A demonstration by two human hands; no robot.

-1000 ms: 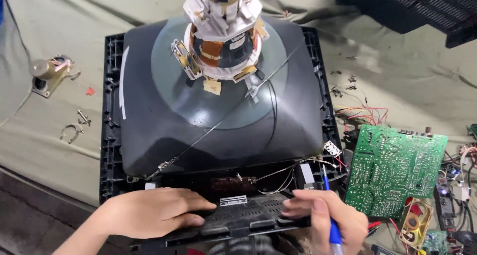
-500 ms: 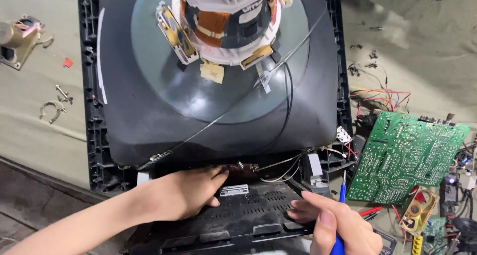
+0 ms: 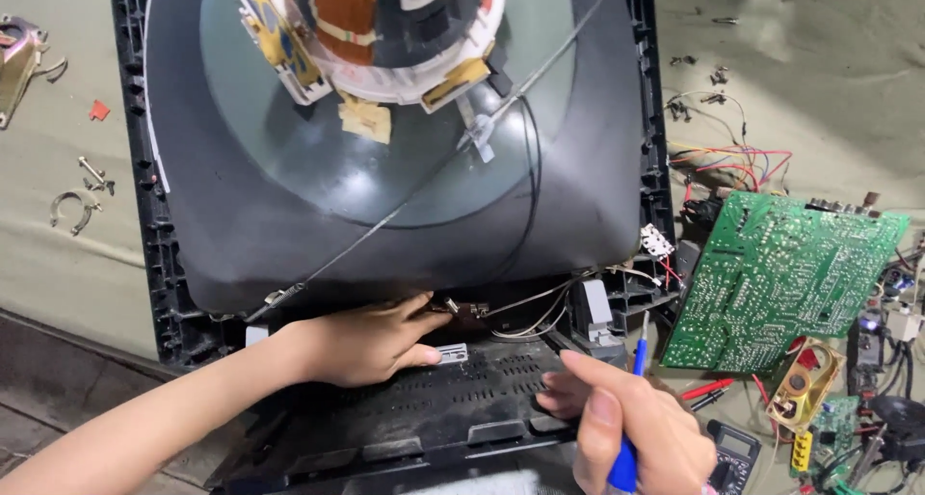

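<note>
Head view: a cathode-ray picture tube (image 3: pixel 385 206) lies face down inside a black plastic television front frame (image 3: pixel 154 215), its dark funnel upward and the deflection yoke (image 3: pixel 385 32) with copper windings at the top of the neck. A thin bare wire (image 3: pixel 405 201) runs diagonally across the funnel. The left hand (image 3: pixel 371 341) rests at the near edge of the tube, fingers partly curled and extended toward a small metal part (image 3: pixel 469 309) at the tube's lower rim; the fingertips are just beside or touching it, and nothing is enclosed in the hand. The right hand (image 3: pixel 626 428) is closed around a blue-handled screwdriver (image 3: pixel 631 399), shaft pointing up toward the grey bracket (image 3: pixel 595 307) at the frame's lower right corner; its fingers also press on the black vented plastic panel (image 3: pixel 434 408) lying against the frame. To the right, on the cloth, lies a green printed circuit board (image 3: pixel 780 278), solder side up, with red wires (image 3: pixel 742 158) near it.
</note>
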